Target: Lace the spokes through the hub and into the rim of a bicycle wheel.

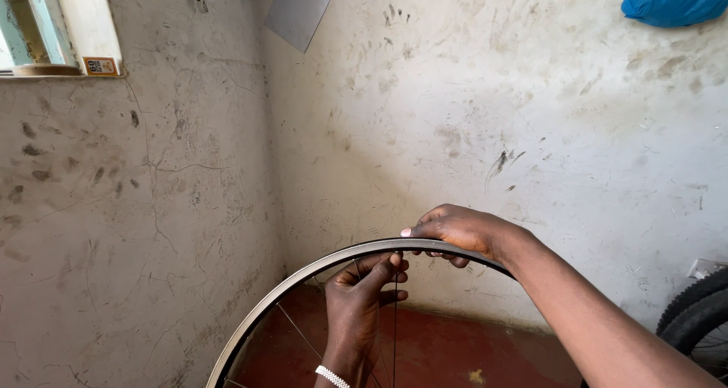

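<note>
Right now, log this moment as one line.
left hand: fingers pinching spoke | right hand: gripping wheel rim top | wheel upright by wall

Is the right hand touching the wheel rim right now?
Touching. The head view shows the right hand draped over the top of the bare wheel rim, its fingers curling under the rim's edge with no gap visible.
</note>
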